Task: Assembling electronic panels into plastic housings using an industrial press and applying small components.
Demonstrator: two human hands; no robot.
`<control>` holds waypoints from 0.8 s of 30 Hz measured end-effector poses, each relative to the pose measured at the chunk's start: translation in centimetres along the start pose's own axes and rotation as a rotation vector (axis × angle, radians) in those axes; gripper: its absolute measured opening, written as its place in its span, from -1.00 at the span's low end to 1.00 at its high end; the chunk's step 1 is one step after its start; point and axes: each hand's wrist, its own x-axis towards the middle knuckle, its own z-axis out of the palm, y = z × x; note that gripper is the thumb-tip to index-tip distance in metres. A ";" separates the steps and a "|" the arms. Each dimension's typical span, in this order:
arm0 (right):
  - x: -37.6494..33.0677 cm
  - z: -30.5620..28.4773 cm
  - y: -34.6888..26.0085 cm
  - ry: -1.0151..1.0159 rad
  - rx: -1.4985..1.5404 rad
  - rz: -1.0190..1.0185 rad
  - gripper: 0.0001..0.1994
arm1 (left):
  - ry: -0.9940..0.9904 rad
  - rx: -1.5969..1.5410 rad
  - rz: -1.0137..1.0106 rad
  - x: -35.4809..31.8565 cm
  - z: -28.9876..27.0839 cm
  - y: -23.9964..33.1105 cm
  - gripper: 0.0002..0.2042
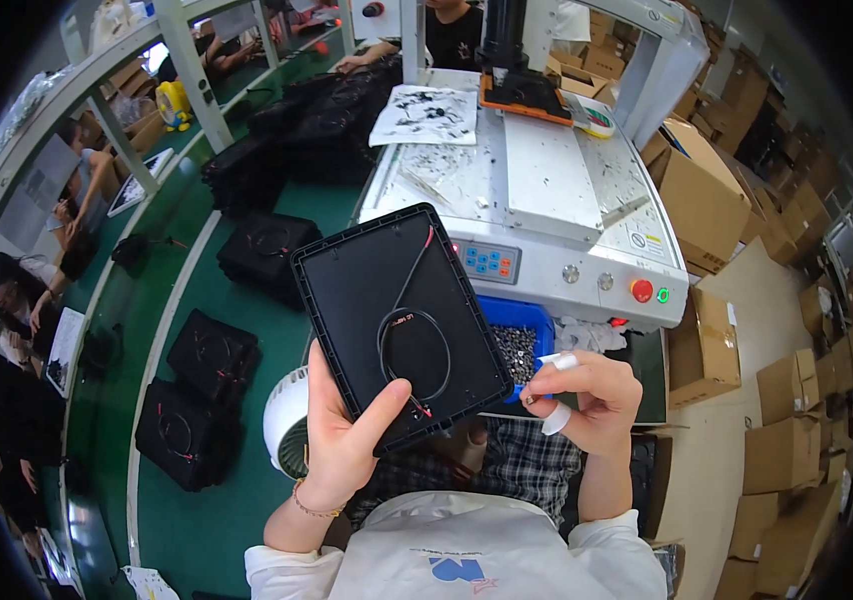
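Note:
My left hand (345, 440) grips the lower left edge of a black rectangular plastic housing (347, 285), its thumb over the rim. The housing is tilted, its ribbed open side facing me. Inside lies a looped black cable (383, 345) with red wire ends. Right of the housing, my right hand (597, 400) pinches a small metal piece (531, 400) between thumb and index finger; both fingers carry white tape. The piece is too small to name exactly. Just behind that hand is a blue bin (544, 320) holding many small metal parts, partly hidden by the housing.
Ahead stands a white press machine (437, 180) with a button panel (490, 262) and a red knob (642, 291). Stacked black housings (212, 350) lie on the green belt (247, 490) at left, near a white fan (287, 425). Cardboard boxes (704, 350) stand right. Other people sit opposite.

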 end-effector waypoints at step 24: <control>-1.6 2.1 0.1 -0.172 -0.283 -0.074 -0.73 | -0.066 0.130 0.026 -0.9 0.7 -4.1 -0.42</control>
